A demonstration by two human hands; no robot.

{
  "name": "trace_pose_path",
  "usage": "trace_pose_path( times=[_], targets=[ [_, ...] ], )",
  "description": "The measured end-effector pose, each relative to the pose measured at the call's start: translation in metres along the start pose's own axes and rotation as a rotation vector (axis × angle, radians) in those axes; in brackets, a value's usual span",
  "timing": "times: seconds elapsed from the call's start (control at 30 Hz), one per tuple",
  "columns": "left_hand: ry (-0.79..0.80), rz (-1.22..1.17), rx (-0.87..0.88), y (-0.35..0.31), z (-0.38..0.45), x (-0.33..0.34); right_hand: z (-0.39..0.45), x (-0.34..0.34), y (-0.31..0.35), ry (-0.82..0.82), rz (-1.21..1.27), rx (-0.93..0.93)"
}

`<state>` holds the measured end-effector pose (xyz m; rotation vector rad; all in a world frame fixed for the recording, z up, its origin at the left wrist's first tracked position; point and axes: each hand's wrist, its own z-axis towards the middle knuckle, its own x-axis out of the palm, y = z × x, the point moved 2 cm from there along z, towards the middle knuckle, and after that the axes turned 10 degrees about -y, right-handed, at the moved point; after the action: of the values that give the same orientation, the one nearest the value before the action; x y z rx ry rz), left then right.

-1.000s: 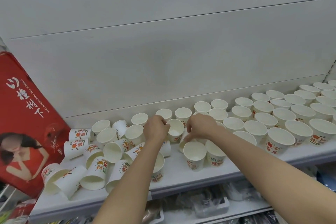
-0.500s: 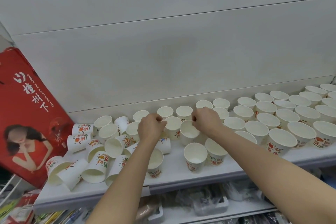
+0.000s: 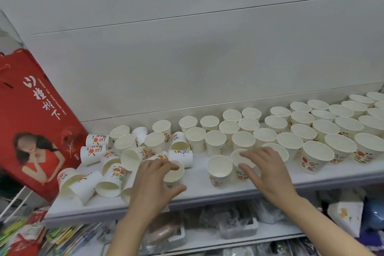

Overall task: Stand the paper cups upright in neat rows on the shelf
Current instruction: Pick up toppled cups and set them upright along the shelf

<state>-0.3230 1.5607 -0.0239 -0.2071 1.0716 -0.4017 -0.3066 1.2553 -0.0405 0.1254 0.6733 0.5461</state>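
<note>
At the bottom of the frame, below the white shelf [image 3: 197, 193], a lower shelf [image 3: 207, 237] holds clear plastic packets too blurred to name, with coloured packets at the lower left.

Two bare forearms rise from the bottom edge. The left hand [image 3: 153, 183], lower centre, has its fingers and thumb curled round an upright paper cup [image 3: 173, 172] near the shelf's front edge, fingertips over the rim and thumb out to the right below it. The right hand [image 3: 268, 170], right of centre, has its fingers spread and fairly straight; the fingertips touch the rim and side of another upright cup [image 3: 242, 162], and whether they actually grip it cannot be told. Just left of that cup, touching it or nearly so, stands a third upright cup [image 3: 219, 169].

At the lower left of the shelf lies a jumble of tipped cups [image 3: 108, 181], on their sides with mouths facing various ways, printed with orange fruit and red lettering.

Further back, from the centre to the right edge of the frame, upright cups [image 3: 301, 129] stand in rows, mouths up, close together; the rows are tidiest at the right.

At the left edge leans a red bag [image 3: 35, 122] with a picture of a person in red and white lettering. Behind everything is the pale grey back panel [image 3: 187, 58].
</note>
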Motion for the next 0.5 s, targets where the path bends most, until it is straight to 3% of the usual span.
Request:
trace_pose_path(
  times=[0.1,0.5],
  targets=[
    [0.031,0.069,0.009,-0.004,-0.004,0.018,-0.022,-0.003,-0.016,0.041,-0.066,0.012],
    [-0.045,-0.076,-0.084,-0.060,0.010,0.054,-0.027,-0.027,-0.028,0.026,-0.035,-0.029]
  ],
)
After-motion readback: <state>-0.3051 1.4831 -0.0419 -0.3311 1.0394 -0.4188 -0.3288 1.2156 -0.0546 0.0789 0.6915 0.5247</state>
